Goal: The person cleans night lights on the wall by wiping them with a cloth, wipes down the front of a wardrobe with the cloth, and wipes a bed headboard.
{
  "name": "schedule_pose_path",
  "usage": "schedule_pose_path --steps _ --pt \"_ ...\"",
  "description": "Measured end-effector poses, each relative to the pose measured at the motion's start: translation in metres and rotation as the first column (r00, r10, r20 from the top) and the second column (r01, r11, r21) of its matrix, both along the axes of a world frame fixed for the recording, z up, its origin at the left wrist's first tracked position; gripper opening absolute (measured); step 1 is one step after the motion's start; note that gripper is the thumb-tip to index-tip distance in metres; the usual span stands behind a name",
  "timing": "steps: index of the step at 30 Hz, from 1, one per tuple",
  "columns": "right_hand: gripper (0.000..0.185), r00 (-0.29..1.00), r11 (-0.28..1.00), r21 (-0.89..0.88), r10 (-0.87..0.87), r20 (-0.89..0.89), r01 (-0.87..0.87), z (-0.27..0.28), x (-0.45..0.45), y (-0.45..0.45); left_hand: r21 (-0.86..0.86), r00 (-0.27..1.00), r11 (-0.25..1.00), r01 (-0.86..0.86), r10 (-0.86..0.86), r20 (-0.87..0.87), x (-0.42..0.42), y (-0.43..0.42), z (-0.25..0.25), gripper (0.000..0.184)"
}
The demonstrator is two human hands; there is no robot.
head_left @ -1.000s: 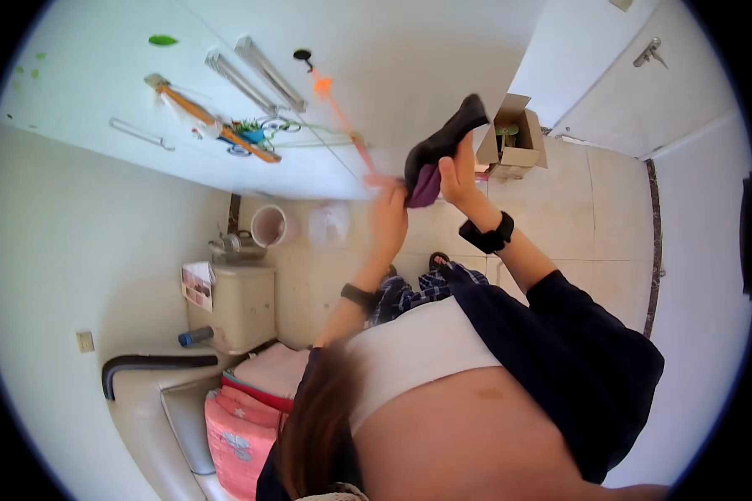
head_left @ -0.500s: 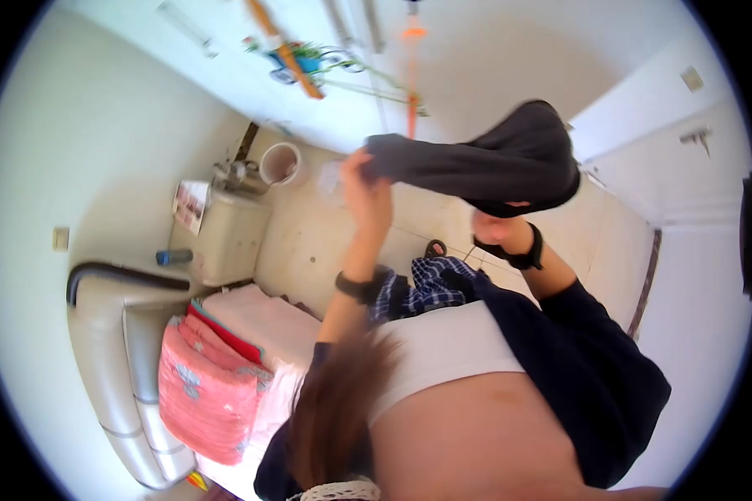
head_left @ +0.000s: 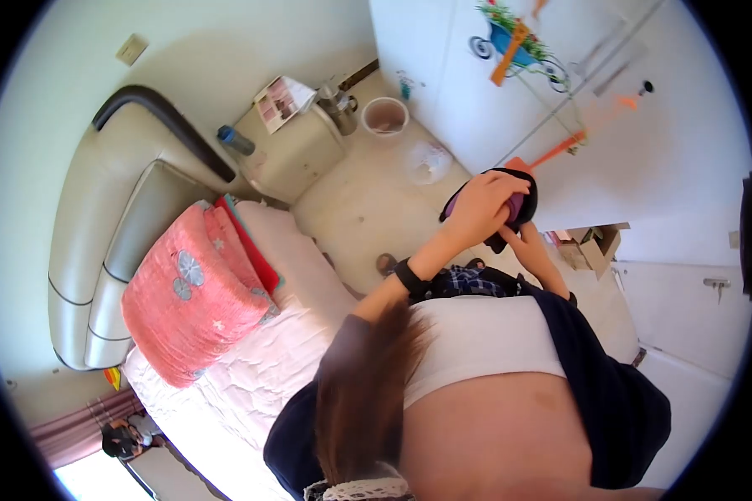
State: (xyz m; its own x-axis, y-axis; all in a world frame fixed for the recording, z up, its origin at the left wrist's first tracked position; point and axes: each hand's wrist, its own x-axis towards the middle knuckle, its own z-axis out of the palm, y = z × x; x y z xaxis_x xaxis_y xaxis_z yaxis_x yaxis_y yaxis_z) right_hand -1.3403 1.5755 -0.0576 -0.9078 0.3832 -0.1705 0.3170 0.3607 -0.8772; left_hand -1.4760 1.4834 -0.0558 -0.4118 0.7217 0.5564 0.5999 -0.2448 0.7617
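Both of my hands are on a bundled dark cloth item (head_left: pixel 527 198) with purple showing inside it, held out in front of my waist. I cannot make out what kind of garment or accessory it is. My left hand (head_left: pixel 483 203) lies over its near left side with the fingers curled round it. Below it, my right hand (head_left: pixel 530 253) grips the underside, its fingers partly hidden. An orange patch (head_left: pixel 520 165) shows just beyond the item; whether it belongs to it I cannot tell. Dark bands circle both wrists.
A bed (head_left: pixel 217 409) with a folded pink quilt (head_left: pixel 200 296) lies to the left. Beyond it are a nightstand (head_left: pixel 297 167), a thermos (head_left: pixel 338 111), a waste bin (head_left: pixel 385 117) and a plastic bag (head_left: pixel 429 162). White wardrobe doors (head_left: pixel 443 75) face me; a cardboard box (head_left: pixel 591 252) stands right.
The dark cloth was stretched out between my hands; now it is bunched up with purple showing. My hands have come closer together, and my view has turned, bringing more of the bed into sight.
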Motion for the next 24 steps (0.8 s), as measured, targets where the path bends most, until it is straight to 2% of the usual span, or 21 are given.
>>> schedule_pose_path --steps 1,2,5,7,10,11,14,15,18,22,24 --pt "0.022 0.991 0.999 -0.012 -0.045 -0.124 0.044 -0.016 -0.019 -0.013 -0.027 0.998 0.999 -0.029 0.030 0.048 -0.014 -0.021 -0.002 0.033" --pt "0.026 1.000 0.998 0.059 0.017 -0.014 -0.016 -0.004 -0.035 -0.024 -0.039 0.993 0.996 -0.084 0.087 0.085 -0.026 -0.039 -0.009 0.032" --pt "0.030 0.994 0.994 0.014 0.107 -0.008 -0.107 -0.010 -0.080 -0.048 -0.127 0.952 0.970 -0.206 0.229 0.203 -0.058 -0.089 -0.025 0.029" --pt "0.031 0.984 0.985 0.008 0.169 0.054 -0.170 0.002 -0.103 -0.061 -0.170 0.946 0.961 -0.216 0.250 0.207 -0.077 -0.118 -0.027 0.030" --pt "0.031 0.985 0.981 -0.115 0.164 0.045 -0.158 0.002 -0.128 -0.075 -0.278 0.949 0.939 -0.203 0.258 0.179 -0.091 -0.151 -0.036 0.035" --pt "0.031 0.983 0.984 -0.050 0.175 0.052 -0.172 -0.001 -0.135 -0.074 -0.313 0.954 0.929 -0.199 0.256 0.154 -0.097 -0.158 -0.040 0.037" --pt "0.030 0.990 0.982 -0.173 0.050 -0.130 -0.072 -0.021 -0.156 -0.072 -0.321 0.967 0.930 -0.181 0.229 0.115 -0.111 -0.171 -0.053 0.041" --pt "0.029 0.997 0.972 -0.228 0.047 -0.067 -0.061 -0.017 -0.164 -0.069 -0.261 0.967 0.940 -0.222 0.247 0.068 -0.114 -0.174 -0.053 0.045" --pt "0.028 0.985 0.958 -0.275 0.035 -0.169 -0.081 -0.019 -0.197 -0.079 -0.362 0.952 0.913 -0.188 0.259 0.160 -0.131 -0.174 -0.048 0.045" --pt "0.027 0.969 0.916 -0.391 -0.015 -0.248 -0.086 -0.028 -0.250 -0.084 -0.406 0.934 0.901 -0.153 0.266 0.239 -0.172 -0.175 -0.053 0.059" --pt "0.027 0.969 0.905 -0.402 0.043 -0.244 -0.142 -0.020 -0.279 -0.087 -0.349 0.876 0.935 -0.058 0.215 0.431 -0.194 -0.180 -0.042 0.063"
